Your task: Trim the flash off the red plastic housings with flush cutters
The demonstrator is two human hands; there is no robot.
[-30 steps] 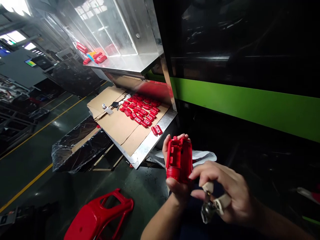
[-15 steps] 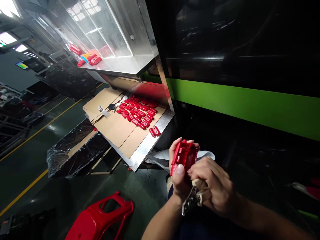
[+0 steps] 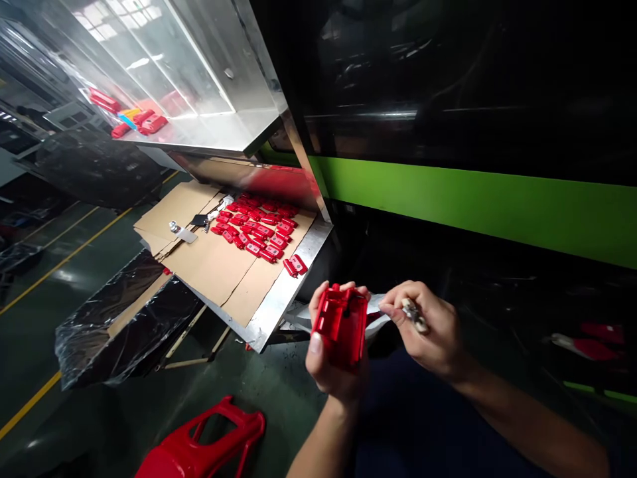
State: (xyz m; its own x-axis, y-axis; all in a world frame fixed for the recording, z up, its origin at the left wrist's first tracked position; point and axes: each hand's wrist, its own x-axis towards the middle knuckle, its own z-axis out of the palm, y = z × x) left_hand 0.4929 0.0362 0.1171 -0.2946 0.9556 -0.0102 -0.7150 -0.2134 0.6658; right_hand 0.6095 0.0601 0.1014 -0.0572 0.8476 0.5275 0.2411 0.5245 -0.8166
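While our left hand is wrapped around a hollow, glossy red plastic case part, the open side faces up at us, so we get a look at the compartments inside. Thumb's on the near left side and the fingertips curl over the far edge, so that's a proper closed grip. The part sits in mid-air just past the near corner of the table. Our right hand is just to the right of it, not touching, closed around a small cream-and-metal tool that's mostly hidden by the fingers. Thumb and forefinger are pinched towards the red part, but we honestly can't tell if there's anything thin between them.

Over on the shiny metal table, topped with flat brown cardboard sheets, we've got a whole bunch of small red plastic pieces lying close together, plus two more red pieces apart from the rest, by the metal edge. Farther left there's a small flat black item and a grey card-like piece.

Up on the metal shelf, other red parts lie near something yellow and blue. Down low we can see a red plastic stool and a long box wrapped in black plastic film.
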